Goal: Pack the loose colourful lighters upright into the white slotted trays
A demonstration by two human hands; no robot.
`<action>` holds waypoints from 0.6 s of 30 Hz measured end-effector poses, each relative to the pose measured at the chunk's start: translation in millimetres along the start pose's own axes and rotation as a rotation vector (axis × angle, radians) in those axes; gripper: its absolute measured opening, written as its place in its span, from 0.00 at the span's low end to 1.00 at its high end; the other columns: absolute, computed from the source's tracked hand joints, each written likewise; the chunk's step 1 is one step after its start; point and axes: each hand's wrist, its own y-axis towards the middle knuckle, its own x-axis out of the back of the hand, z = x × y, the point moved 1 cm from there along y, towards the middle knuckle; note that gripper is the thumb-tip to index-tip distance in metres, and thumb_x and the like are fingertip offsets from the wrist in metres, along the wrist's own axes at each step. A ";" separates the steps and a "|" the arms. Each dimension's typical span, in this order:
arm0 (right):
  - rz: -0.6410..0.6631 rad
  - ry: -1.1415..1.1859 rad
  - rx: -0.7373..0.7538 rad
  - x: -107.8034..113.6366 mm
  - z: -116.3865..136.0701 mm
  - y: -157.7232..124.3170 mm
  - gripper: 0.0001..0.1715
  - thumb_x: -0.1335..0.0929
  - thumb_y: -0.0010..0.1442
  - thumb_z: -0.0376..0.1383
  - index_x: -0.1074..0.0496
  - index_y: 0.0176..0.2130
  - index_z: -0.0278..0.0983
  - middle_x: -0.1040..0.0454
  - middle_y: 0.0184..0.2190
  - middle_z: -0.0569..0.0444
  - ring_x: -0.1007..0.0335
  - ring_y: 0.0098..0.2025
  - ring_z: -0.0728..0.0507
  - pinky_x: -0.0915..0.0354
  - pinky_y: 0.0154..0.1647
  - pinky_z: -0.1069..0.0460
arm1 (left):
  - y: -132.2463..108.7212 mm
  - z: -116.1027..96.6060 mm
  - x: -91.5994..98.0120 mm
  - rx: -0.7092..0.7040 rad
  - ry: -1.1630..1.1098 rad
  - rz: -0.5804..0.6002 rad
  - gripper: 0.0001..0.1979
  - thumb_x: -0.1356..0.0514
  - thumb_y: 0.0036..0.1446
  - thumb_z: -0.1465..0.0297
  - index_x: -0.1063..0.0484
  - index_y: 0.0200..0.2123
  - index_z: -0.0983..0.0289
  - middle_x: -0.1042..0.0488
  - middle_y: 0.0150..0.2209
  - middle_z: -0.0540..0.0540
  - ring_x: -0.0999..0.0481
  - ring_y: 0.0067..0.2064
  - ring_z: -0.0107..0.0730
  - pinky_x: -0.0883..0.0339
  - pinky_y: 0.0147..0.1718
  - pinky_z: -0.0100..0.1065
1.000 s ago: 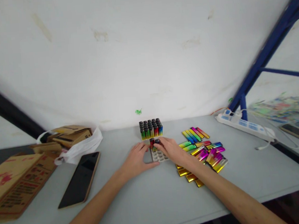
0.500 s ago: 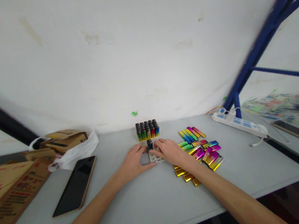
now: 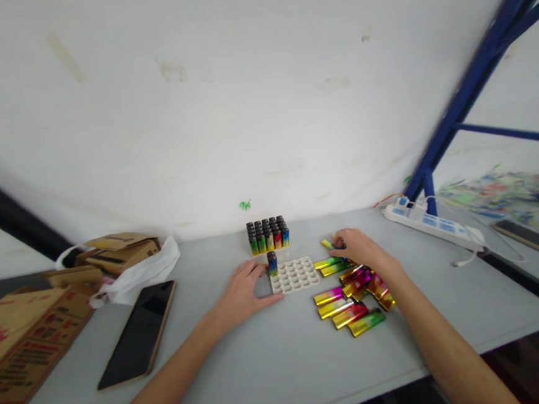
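A white tray with rows of holes [image 3: 298,276] lies on the grey table [image 3: 272,351], with one lighter [image 3: 272,263] upright in its far left corner. My left hand [image 3: 243,290] rests flat on the table, its fingers apart and touching the tray's left edge. Over the loose pile of shiny coloured lighters [image 3: 351,295], my right hand [image 3: 358,248] has its fingers closed on a lighter [image 3: 327,245] at the far end. A filled block of upright lighters [image 3: 267,234] stands behind the tray near the wall.
A dark phone [image 3: 140,331] lies to the left. Cardboard boxes [image 3: 23,339] and a white plastic bag [image 3: 139,271] sit at the far left. A white power strip [image 3: 432,226] with a cable lies at the right, beside a blue metal frame [image 3: 458,112].
My right hand left the tray and moved right to the lighter pile, uncovering the tray. One lighter now stands in the tray. The left hand stayed put.
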 end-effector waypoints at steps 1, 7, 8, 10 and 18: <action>0.018 -0.024 0.003 -1.1 3.8 -0.5 0.08 0.24 0.65 0.39 0.17 0.41 0.35 0.14 0.42 0.44 0.19 0.43 0.38 0.33 0.44 0.50 | 0.0 0.3 -0.3 0.001 0.003 0.003 0.33 0.32 0.59 0.41 0.23 0.53 0.61 0.21 0.50 0.61 0.21 0.54 0.54 0.27 0.60 0.54; 0.007 -0.096 0.013 -2.8 27.1 -3.6 0.17 0.36 0.78 0.38 0.24 0.55 0.32 0.16 0.50 0.39 0.19 0.53 0.35 0.33 0.51 0.49 | -0.2 0.5 -0.2 0.010 0.003 0.013 0.33 0.32 0.59 0.40 0.24 0.54 0.61 0.21 0.51 0.62 0.22 0.55 0.55 0.27 0.59 0.53; -0.009 -0.059 0.008 -2.3 29.3 -3.9 0.19 0.39 0.79 0.38 0.26 0.58 0.32 0.15 0.48 0.39 0.18 0.51 0.36 0.33 0.50 0.49 | -0.2 0.4 0.0 0.013 0.003 0.014 0.33 0.32 0.59 0.40 0.24 0.53 0.61 0.21 0.51 0.62 0.22 0.55 0.55 0.27 0.59 0.53; -0.056 0.045 0.025 -1.3 33.2 -4.0 0.21 0.43 0.80 0.38 0.28 0.60 0.32 0.15 0.45 0.41 0.17 0.46 0.36 0.33 0.47 0.48 | -0.2 0.2 0.1 0.015 0.005 0.019 0.33 0.31 0.59 0.41 0.24 0.53 0.61 0.21 0.51 0.61 0.22 0.55 0.55 0.26 0.58 0.53; -0.265 0.684 0.086 -12.2 56.6 1.1 0.28 0.30 0.67 0.59 0.22 0.35 0.37 0.24 0.27 0.55 0.30 0.30 0.42 0.37 0.34 0.50 | -0.1 0.3 -1.5 0.010 -0.002 0.009 0.31 0.30 0.58 0.42 0.23 0.52 0.61 0.21 0.51 0.62 0.21 0.54 0.55 0.26 0.57 0.52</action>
